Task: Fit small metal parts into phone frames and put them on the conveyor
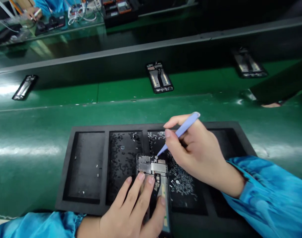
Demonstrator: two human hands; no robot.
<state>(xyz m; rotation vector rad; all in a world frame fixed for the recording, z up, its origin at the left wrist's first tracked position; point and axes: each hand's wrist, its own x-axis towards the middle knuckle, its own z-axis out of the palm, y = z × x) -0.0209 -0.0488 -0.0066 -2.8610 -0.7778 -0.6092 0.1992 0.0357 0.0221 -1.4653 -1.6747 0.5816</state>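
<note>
Now, lower centre, right hand (199, 155) pinches tweezers (184, 129) onto the phone (153, 167); left hand (133, 215) clamps it, best held dead steady.

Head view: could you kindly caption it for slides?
Left hand steadies open phone on parts tray; right hand holds lilac tool to it.

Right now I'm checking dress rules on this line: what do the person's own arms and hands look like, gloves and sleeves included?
Both hands are bare: the left hand and right hand show no gloves and no rings. The arms are covered by long, loose sleeves of shiny bright blue fabric. The left sleeve and right sleeve end at the wrist, the right one in a snug cuff. No markings show on either.
</note>
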